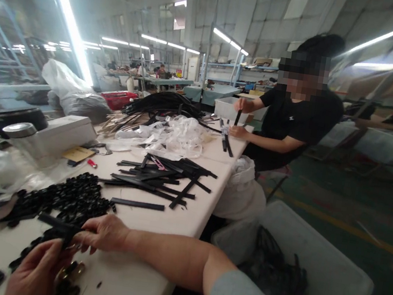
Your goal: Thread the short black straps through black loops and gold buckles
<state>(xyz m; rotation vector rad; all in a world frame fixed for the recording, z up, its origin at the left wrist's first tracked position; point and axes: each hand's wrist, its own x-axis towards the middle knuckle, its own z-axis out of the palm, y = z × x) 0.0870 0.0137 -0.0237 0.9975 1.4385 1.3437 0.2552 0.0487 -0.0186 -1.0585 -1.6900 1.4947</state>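
My left hand is closed at the lower left, thumb and fingers pinching a black strip. My right hand reaches in from the right, its fingers closed on the same strip near its bent or joined end. What lies exactly between the fingertips is partly hidden. Just beyond both hands spreads a heap of small shiny black pieces. Below the right hand are a few gold-coloured pieces, partly covered by the left hand. A pile of flat black strips lies farther up the white table.
A translucent bin with black items stands right of the table, beside a white sack. Across the table corner, a co-worker holds a black strip. Crumpled plastic, a steel-lidded bottle and a white box occupy the far side.
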